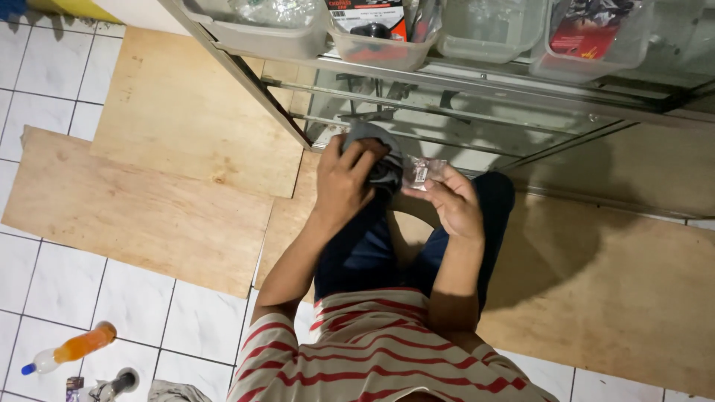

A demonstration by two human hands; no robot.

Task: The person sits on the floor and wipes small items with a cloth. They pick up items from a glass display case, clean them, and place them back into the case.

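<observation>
Left hand (pixel 344 179) fingers grasping grey cloth (pixel 376 152), right hand (pixel 452 202) fingers pinching clear packet (pixel 421 171), glass cabinet (pixel 477 123) ahead, orange bottle (pixel 71 348) behind

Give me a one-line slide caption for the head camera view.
Seated before a glass cabinet, the left hand grips a dark cloth while the right hand holds a small clear packet.

I see four packages and labels, all located relative to the glass cabinet (pixel 477 112). A small clear plastic packet (pixel 421 172) sits just in front of the cabinet's lower edge, pinched in my right hand (pixel 454 202). On top of the cabinet, a clear tub holds a red-and-black carton (pixel 370 20) with a white label. Further right, another tub holds a red and dark package (pixel 588 33).
</observation>
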